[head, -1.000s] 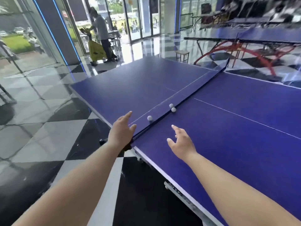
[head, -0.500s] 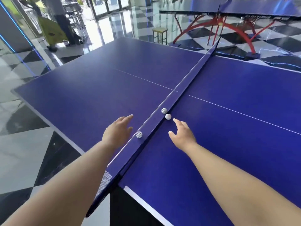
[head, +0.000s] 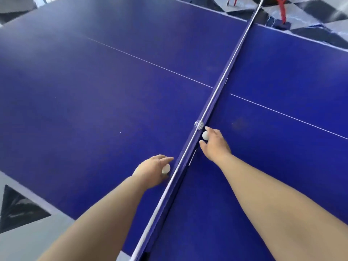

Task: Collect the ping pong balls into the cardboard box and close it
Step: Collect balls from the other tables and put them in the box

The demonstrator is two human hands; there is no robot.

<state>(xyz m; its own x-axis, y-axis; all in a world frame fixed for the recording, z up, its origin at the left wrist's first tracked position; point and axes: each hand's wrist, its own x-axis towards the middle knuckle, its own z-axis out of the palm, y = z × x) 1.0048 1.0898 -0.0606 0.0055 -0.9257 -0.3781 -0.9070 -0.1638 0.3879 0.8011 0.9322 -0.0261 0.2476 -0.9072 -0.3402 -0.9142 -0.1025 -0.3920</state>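
Observation:
On the left side of the net (head: 216, 95), my left hand (head: 150, 171) curls around a white ping pong ball (head: 166, 168) that lies against the net's base. On the right side, my right hand (head: 214, 144) has its thumb and forefinger around a second white ball (head: 205, 135). A third ball (head: 199, 124) shows through the net mesh on the left side, just beyond my right fingertips. The cardboard box is not in view.
The blue table (head: 94, 110) fills most of the view, with a white centre line crossing it. Its near left edge borders a black and white checkered floor (head: 22, 213). Red legs of another table (head: 282, 10) show at the top right.
I have leaned in over the table. Both hands reached forward to the net and closed around a ball each, where before they were open and short of the balls.

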